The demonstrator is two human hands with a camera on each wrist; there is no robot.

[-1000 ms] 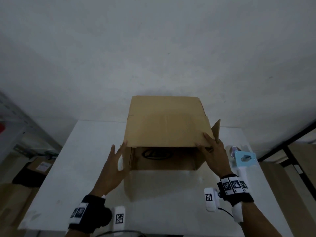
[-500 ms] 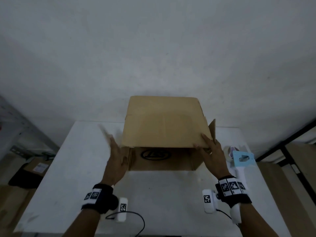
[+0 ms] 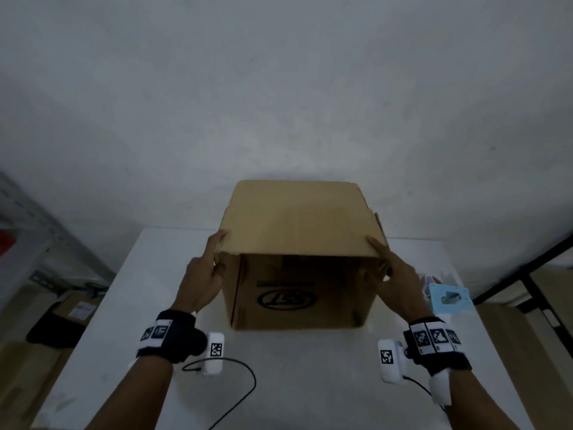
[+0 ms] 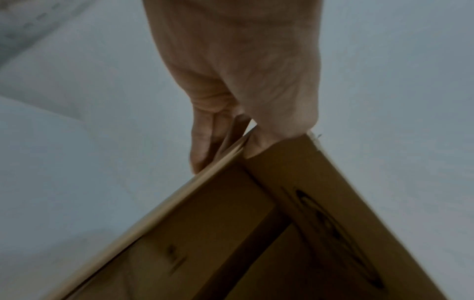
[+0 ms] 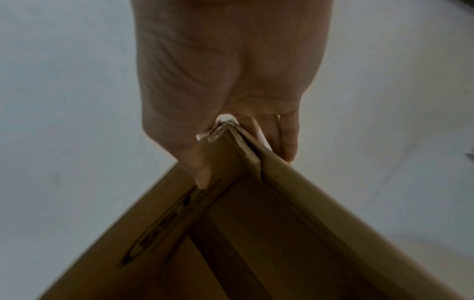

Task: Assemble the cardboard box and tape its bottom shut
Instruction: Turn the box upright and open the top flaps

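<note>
Behind the cardboard box [image 3: 297,243], both hands' fingertips are hidden.

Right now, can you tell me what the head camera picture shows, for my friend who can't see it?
Two hands hold a brown cardboard box at its near upper corners on a white table, the left hand at the left corner and the right hand at the right. The box's near side bears an upside-down black logo. A light blue tape dispenser lies to the right.

Storage or packing room: bare grey wall [image 3: 279,88], white counter [image 3: 148,274], metal shelving [image 3: 28,225] at left, labelled cartons [image 3: 74,311] on the floor beside it.
</note>
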